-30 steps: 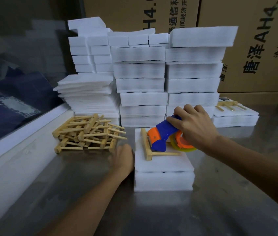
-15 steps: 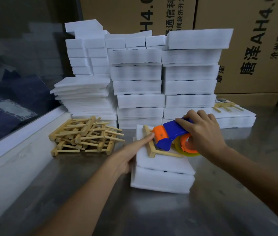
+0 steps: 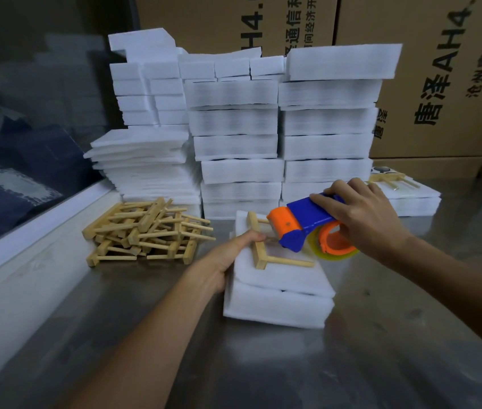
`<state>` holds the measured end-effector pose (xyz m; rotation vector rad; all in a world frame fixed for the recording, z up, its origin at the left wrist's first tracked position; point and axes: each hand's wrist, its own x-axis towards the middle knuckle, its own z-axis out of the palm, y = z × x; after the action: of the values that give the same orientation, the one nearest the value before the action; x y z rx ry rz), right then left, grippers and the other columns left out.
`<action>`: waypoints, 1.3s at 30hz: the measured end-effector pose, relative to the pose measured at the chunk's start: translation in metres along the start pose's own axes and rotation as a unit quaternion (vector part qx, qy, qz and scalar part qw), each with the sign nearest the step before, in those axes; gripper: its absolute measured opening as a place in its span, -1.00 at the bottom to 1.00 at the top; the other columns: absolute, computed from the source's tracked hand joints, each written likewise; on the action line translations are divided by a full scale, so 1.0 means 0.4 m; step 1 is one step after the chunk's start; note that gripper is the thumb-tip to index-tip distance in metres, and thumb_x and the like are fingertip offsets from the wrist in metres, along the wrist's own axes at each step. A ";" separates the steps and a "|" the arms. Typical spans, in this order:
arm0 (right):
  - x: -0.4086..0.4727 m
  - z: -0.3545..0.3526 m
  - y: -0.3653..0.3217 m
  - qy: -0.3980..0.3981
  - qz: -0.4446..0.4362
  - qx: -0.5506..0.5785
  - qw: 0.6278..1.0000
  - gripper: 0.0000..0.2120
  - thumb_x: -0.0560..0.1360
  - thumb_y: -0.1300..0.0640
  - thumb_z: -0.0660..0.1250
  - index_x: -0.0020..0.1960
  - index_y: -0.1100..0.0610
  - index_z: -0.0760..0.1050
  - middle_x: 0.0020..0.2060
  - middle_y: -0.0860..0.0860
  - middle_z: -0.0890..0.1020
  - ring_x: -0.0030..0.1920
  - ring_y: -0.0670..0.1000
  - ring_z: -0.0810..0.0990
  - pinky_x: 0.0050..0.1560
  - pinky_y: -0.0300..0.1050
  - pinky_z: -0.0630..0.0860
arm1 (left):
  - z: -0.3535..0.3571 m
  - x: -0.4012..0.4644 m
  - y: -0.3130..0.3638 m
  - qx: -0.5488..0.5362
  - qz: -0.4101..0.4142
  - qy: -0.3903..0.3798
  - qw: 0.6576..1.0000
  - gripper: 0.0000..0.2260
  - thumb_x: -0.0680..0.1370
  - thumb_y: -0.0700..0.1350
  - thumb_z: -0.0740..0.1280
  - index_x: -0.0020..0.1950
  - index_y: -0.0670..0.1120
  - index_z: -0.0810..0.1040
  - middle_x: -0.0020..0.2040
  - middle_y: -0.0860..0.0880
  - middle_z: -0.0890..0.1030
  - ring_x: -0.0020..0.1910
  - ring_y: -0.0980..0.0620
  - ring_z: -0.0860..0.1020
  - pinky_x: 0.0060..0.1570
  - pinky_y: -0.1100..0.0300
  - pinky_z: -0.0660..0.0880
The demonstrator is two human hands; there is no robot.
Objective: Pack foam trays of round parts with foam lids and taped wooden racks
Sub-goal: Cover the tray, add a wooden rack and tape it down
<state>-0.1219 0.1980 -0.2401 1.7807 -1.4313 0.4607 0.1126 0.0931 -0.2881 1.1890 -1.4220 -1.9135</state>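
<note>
Where boxes [image 3: 428, 78] read "AH4": tape dispenser [image 3: 301, 228].

Foam lid [image 3: 281, 276] hides the tray's contents; cartons' [image 3: 428, 84] print cut off by the top edge

A foam pack [image 3: 278, 302] sits near the middle of a metal table [image 3: 381, 349], with a wooden rack [image 3: 263, 249] on top. A tape dispenser [image 3: 307, 228] is over the rack. A pile of racks [image 3: 145, 231] lies to the left. Foam stacks [image 3: 263, 128] stand behind, cartons [image 3: 411, 84] behind those.
</note>
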 end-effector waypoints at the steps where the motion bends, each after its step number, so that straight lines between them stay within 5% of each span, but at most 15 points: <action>1: -0.004 0.001 0.000 -0.003 0.001 0.007 1.000 -0.46 0.27 0.35 0.56 0.24 0.24 0.57 -0.04 0.24 0.59 -0.15 0.31 0.54 -0.22 0.16 0.50 | -0.002 -0.002 -0.003 -0.002 -0.002 0.002 1.000 -0.55 0.29 0.07 0.57 0.09 -0.11 0.67 -0.05 -0.17 0.71 -0.03 -0.17 0.68 0.08 -0.07 0.60; 11: -0.151 -0.024 0.137 -0.062 0.079 -0.005 0.995 -0.35 0.17 0.43 0.57 0.26 0.26 0.56 -0.01 0.26 0.60 -0.13 0.33 0.54 -0.23 0.19 0.50 | -0.024 0.001 -0.020 -0.036 0.004 -0.029 0.999 -0.44 0.20 0.07 0.55 0.15 -0.12 0.64 -0.01 -0.17 0.71 -0.07 -0.15 0.70 -0.17 0.06 0.62; 17: -0.124 0.016 0.069 -0.041 0.068 0.041 0.996 -0.38 0.25 0.39 0.57 0.29 0.26 0.54 0.03 0.26 0.59 -0.09 0.34 0.54 -0.21 0.19 0.52 | -0.109 -0.014 -0.019 -0.075 0.044 -0.046 0.995 -0.62 0.24 0.00 0.52 -0.01 -0.13 0.74 0.01 -0.22 0.69 -0.11 -0.20 0.69 -0.28 0.03 0.62; 21: -0.094 0.026 0.061 -0.017 0.057 0.057 0.997 -0.38 0.24 0.38 0.57 0.29 0.26 0.54 0.05 0.27 0.58 -0.06 0.33 0.55 -0.20 0.17 0.52 | -0.173 -0.030 -0.020 -0.058 0.036 -0.011 0.998 -0.34 0.12 0.07 0.58 0.17 -0.14 0.64 0.06 -0.22 0.68 -0.04 -0.22 0.68 -0.22 -0.01 0.62; 25: -0.131 0.026 0.089 -0.019 0.088 0.044 0.995 -0.36 0.23 0.41 0.57 0.29 0.25 0.54 0.07 0.27 0.58 -0.03 0.33 0.53 -0.18 0.21 0.52 | -0.197 -0.037 -0.036 -0.068 0.039 -0.010 0.997 -0.29 0.11 0.09 0.59 0.22 -0.12 0.60 0.07 -0.23 0.68 -0.03 -0.23 0.68 -0.23 -0.01 0.62; 32: -0.132 0.047 0.048 -0.063 0.061 -0.029 0.996 -0.37 0.21 0.34 0.60 0.26 0.21 0.56 0.02 0.24 0.59 -0.11 0.31 0.54 -0.22 0.17 0.50 | -0.170 -0.041 -0.044 -0.132 0.092 -0.029 0.987 -0.61 0.30 0.08 0.45 0.05 -0.07 0.72 0.06 -0.21 0.68 -0.06 -0.20 0.69 -0.24 0.04 0.62; 36: -0.068 0.040 0.018 -0.100 0.006 -0.077 0.992 -0.39 0.16 0.35 0.57 0.21 0.16 0.58 -0.02 0.20 0.58 -0.14 0.27 0.54 -0.22 0.14 0.48 | -0.151 -0.052 -0.049 -0.148 0.113 -0.021 0.982 -0.61 0.33 0.02 0.44 0.10 -0.13 0.68 0.04 -0.23 0.68 -0.11 -0.21 0.69 -0.28 0.03 0.62; 39: -0.025 0.044 0.000 -0.150 0.001 -0.088 0.985 -0.46 0.34 0.34 0.40 0.29 0.08 0.49 0.10 0.15 0.51 -0.04 0.22 0.48 -0.16 0.09 0.40 | -0.133 -0.059 -0.052 -0.160 0.125 -0.011 0.979 -0.56 0.30 0.01 0.44 0.12 -0.14 0.65 0.03 -0.23 0.69 -0.12 -0.21 0.69 -0.30 0.02 0.61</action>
<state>-0.1283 0.1910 -0.2581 1.7571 -1.6237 0.0624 0.1723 0.0912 -0.3036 0.8001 -1.1565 -1.8911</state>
